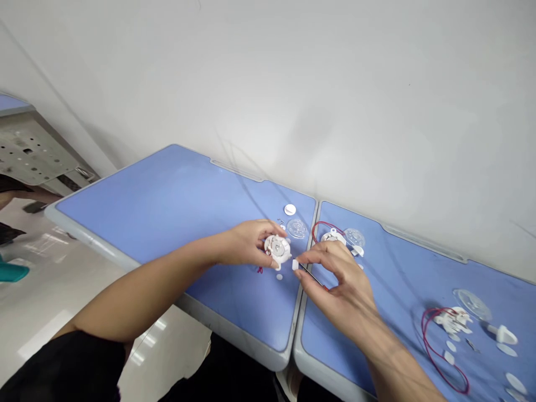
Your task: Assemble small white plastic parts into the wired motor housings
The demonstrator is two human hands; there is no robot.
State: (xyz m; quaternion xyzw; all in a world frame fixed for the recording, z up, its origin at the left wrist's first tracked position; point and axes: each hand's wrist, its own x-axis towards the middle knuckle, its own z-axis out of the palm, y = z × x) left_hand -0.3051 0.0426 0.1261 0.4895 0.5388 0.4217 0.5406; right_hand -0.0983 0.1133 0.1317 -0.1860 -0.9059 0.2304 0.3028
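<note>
The white round housing (277,249) is held above the left desk (188,195), near its right edge, by the left hand (247,243); the rim is clamped between thumb and fingers. A small white piece (295,264) is pinched between the thumb and fingertips of the right hand (345,279), just right of the housing and apart from it. A slender dark-shafted tool (310,273) is also carried in the right hand; how it is gripped cannot be told. On the left desk, a white disc (290,209) and a clear disc (297,228) are placed on the far side of the housing, and a small white disc (279,277) on the near side. On the right desk (402,268), a second white housing (334,237) is partly hidden by the right hand. Farther right, a white part (453,321) is accompanied by a red cord (427,340).
</note>
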